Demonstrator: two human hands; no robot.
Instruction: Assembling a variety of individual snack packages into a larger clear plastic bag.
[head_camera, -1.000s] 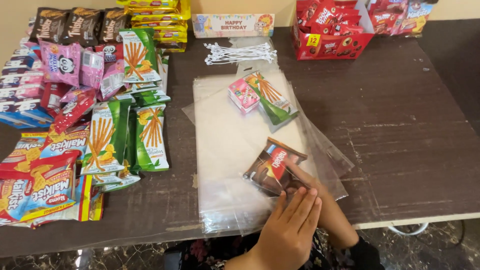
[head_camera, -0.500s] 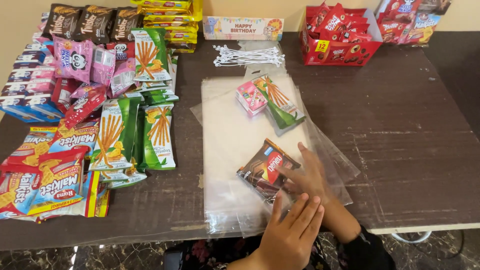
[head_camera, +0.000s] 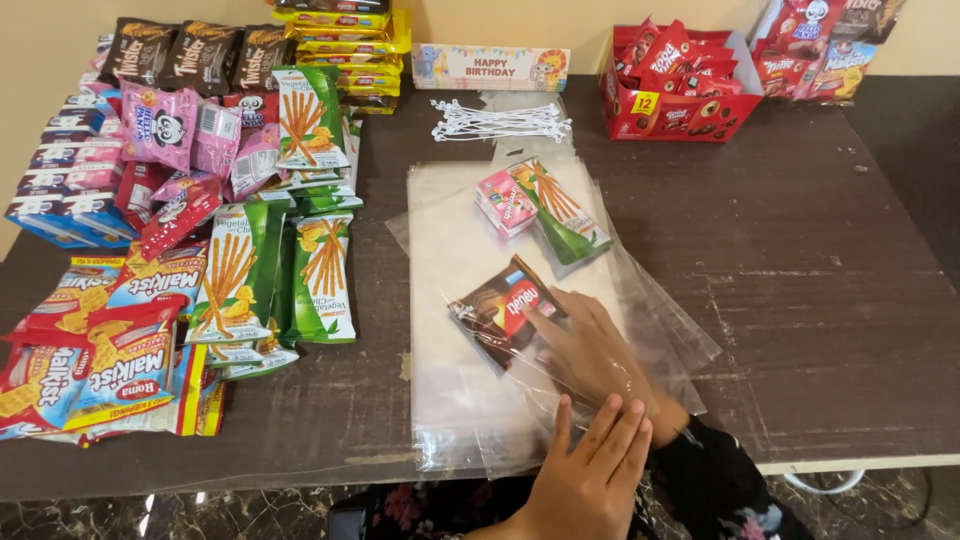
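**Brown wafer packet inside a clear bag, near middle of the tabletop**

Brown wafer packet (head_camera: 503, 312): flat, glossy, dark brown with a red patch and pale wafer artwork, tilted with one corner toward the far side. Lying inside the top clear plastic bag (head_camera: 470, 400) of a loose stack, near the middle of the dark tabletop (head_camera: 800, 280). Touched on its near right edge by the right hand (head_camera: 592, 352), reaching in through the bag's near opening under the film, fingers (head_camera: 553, 305) spread and laid flat on the packet, not curled round it. Pressed down flat on the bag's near edge, just this side of that hand: the left hand (head_camera: 588, 470), fingers straight and together, gripping nothing.

Farther along the same bag: a small pink carton (head_camera: 505, 201) touching a green stick-snack packet (head_camera: 560, 212), both at the bag's far end.

Far right: an open red cardboard display box (head_camera: 672, 112), packed with red snack packets standing on end. Beside it on the far right, more red packets, their container too cut off to tell.

Far middle: a bundle of white twist ties (head_camera: 498, 118) and a pale banner card (head_camera: 490, 66) against the wall.

Left side: loose heaps of green stick-snack packets (head_camera: 240, 270), red-and-blue cracker packs (head_camera: 110, 360), pink packets (head_camera: 160, 125), dark brown packets (head_camera: 190, 52).
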